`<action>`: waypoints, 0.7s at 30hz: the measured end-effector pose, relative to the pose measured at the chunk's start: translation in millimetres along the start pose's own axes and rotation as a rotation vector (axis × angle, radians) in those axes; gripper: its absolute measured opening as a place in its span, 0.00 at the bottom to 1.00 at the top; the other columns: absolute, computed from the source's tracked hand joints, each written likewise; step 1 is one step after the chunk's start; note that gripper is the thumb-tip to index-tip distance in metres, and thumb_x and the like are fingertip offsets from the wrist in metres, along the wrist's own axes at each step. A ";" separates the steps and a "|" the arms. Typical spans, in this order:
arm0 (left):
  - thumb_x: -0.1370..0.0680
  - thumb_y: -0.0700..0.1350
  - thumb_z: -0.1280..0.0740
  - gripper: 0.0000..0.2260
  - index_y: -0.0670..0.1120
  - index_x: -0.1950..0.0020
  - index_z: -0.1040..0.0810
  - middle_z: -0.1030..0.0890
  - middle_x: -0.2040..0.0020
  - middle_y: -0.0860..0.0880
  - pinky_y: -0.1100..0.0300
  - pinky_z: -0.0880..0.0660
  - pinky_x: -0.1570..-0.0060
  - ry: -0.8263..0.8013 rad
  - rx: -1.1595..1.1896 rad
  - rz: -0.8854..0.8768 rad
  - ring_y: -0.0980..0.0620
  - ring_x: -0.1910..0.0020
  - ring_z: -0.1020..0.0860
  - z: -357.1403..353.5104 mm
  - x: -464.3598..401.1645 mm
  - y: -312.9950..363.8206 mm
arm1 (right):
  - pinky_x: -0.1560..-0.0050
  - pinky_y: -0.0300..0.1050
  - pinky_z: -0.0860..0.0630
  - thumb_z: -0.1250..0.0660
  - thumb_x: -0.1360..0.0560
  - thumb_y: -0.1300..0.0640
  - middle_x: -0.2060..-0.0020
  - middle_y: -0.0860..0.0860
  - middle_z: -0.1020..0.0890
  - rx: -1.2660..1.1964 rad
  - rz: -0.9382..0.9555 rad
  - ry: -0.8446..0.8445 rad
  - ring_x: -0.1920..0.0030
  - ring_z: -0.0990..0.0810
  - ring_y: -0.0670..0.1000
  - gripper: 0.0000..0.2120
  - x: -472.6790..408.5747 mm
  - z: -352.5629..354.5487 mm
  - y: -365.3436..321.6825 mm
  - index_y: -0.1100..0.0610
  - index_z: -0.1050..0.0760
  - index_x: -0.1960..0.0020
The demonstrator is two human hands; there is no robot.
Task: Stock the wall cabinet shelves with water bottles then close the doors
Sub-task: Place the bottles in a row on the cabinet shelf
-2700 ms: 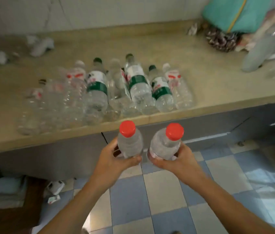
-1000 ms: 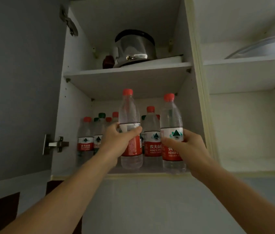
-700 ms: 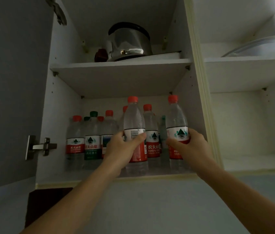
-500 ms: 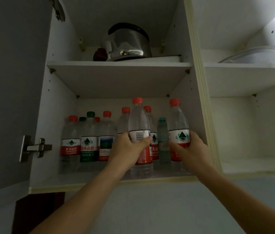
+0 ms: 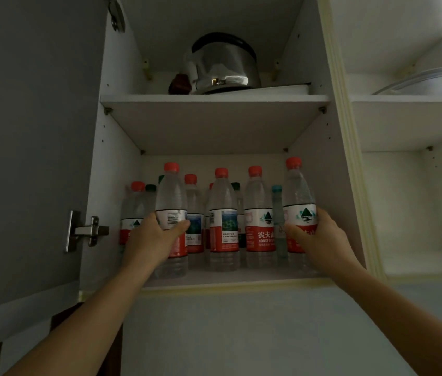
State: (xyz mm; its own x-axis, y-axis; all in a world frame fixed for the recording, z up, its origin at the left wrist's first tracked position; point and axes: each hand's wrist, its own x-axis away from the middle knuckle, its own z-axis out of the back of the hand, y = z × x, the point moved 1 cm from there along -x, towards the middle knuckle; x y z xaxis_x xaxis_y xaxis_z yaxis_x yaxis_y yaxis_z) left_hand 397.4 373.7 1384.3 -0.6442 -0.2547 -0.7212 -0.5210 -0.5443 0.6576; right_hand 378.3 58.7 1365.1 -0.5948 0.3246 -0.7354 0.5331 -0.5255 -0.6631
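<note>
I look up into the open wall cabinet. Its lower shelf [image 5: 230, 279] carries several upright water bottles with red or green caps. My left hand [image 5: 152, 236] grips a red-capped bottle [image 5: 171, 196] standing at the front left of the shelf. My right hand [image 5: 320, 240] grips another red-capped bottle [image 5: 298, 194] standing at the front right, against the cabinet's side wall. Two more red-label bottles [image 5: 224, 213] stand between them, and a slim teal-capped bottle [image 5: 277, 210] stands next to the right one.
The grey left door [image 5: 30, 147] hangs open with its hinge [image 5: 87, 230] showing. On the upper shelf [image 5: 214, 98] sits a steel pot [image 5: 224, 66]. The right compartment holds a clear lid [image 5: 426, 82] on its upper shelf.
Both hands carried their bottles up from the counter to the cabinet. In the last half second the left bottle moved left along the shelf front, and the right bottle settled by the side wall.
</note>
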 end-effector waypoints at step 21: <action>0.25 0.56 0.25 0.52 0.55 0.18 0.64 0.45 0.21 0.42 0.45 0.27 0.34 -0.167 -0.369 -0.307 0.40 0.27 0.32 -83.0 20.6 47.3 | 0.37 0.47 0.26 0.28 0.24 0.55 0.29 0.55 0.36 0.351 0.291 -0.192 0.36 0.25 0.56 0.36 29.8 -44.7 -39.8 0.54 0.45 0.23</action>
State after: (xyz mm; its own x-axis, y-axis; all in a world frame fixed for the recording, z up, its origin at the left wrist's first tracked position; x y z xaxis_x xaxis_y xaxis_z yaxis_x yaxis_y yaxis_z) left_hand 405.9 276.4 1382.5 -0.5891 0.0766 -0.8044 -0.4871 -0.8280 0.2779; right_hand 366.2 124.5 1363.4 -0.5694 -0.0084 -0.8220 0.4784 -0.8165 -0.3230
